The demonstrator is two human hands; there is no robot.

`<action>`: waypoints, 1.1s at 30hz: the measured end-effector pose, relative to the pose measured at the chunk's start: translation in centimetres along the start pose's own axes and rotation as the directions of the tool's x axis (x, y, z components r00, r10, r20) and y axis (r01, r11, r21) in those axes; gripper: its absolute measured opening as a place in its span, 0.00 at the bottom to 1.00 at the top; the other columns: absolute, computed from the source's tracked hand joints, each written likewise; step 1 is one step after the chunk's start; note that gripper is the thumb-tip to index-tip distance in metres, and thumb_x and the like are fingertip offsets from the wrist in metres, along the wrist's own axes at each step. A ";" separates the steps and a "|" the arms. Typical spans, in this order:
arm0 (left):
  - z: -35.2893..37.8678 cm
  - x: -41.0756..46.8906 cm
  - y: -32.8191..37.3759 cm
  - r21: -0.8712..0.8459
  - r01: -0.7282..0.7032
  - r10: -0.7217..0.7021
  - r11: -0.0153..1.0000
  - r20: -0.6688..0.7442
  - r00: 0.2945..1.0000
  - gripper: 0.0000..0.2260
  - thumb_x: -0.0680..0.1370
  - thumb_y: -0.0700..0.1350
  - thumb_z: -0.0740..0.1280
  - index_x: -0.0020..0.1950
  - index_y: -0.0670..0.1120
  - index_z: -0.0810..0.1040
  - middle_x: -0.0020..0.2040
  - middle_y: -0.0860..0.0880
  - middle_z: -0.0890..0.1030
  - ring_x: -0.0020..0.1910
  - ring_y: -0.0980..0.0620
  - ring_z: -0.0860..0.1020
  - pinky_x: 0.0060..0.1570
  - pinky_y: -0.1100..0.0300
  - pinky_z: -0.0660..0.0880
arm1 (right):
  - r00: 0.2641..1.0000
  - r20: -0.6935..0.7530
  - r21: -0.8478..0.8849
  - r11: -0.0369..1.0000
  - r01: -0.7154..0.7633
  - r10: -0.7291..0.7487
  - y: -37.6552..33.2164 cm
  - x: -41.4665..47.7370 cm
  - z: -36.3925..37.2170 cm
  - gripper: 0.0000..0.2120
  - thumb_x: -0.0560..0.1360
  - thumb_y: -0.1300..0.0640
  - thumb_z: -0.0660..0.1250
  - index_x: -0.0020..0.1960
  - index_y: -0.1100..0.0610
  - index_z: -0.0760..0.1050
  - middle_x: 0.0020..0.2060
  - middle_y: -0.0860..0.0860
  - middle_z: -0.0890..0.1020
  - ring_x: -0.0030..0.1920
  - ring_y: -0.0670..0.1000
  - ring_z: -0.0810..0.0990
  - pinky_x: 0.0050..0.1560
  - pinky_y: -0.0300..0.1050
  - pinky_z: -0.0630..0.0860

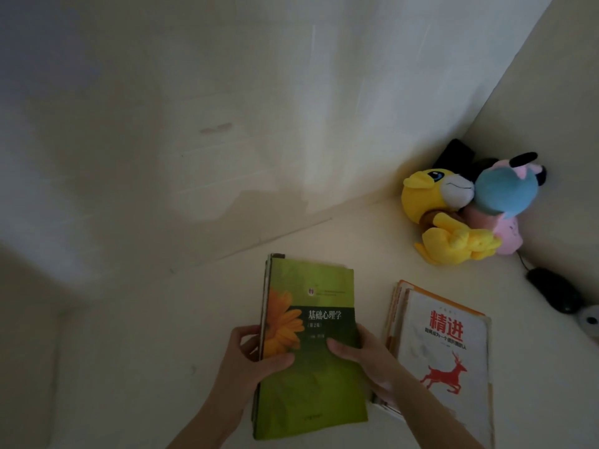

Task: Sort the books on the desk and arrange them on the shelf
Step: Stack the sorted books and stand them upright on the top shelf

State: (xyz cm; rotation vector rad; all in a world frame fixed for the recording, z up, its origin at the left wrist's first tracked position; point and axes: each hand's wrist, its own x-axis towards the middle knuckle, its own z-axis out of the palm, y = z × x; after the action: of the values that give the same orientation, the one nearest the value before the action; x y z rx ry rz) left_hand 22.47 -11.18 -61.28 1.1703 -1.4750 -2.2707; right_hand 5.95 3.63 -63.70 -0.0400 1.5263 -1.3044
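Observation:
A stack of books topped by a green book (pixel 311 286) with an orange flower on its cover is in front of me, low in the middle of the view. My left hand (pixel 249 358) grips the stack's left edge, thumb on the cover. My right hand (pixel 366 361) grips its right edge, thumb on the cover too. To the right lies a second pile topped by a white book (pixel 450 348) with red characters and a red deer, on the pale desk (pixel 162 335). No shelf is in view.
Yellow, blue and pink plush toys (pixel 463 209) sit in the back right corner against the wall. A black computer mouse (pixel 554 290) with its cable lies at the right edge, a small white round object (pixel 590 319) beside it.

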 end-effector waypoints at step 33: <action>-2.5 -22.4 24.9 0.036 -0.679 0.676 0.733 0.073 0.733 0.34 0.55 0.35 0.81 0.57 0.46 0.71 0.46 0.51 0.85 0.42 0.49 0.84 0.34 0.62 0.79 | 0.528 -0.017 -0.052 0.528 0.848 -0.849 -18.2 -25.9 14.6 0.40 0.47 0.48 0.83 0.57 0.55 0.79 0.50 0.54 0.85 0.52 0.57 0.84 0.52 0.58 0.80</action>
State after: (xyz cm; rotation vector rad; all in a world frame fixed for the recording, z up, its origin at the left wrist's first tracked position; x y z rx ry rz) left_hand 33.11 -12.94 -29.45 0.4368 -1.6451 -1.7521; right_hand 16.92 2.13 -30.68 -0.9141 1.6108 -2.0457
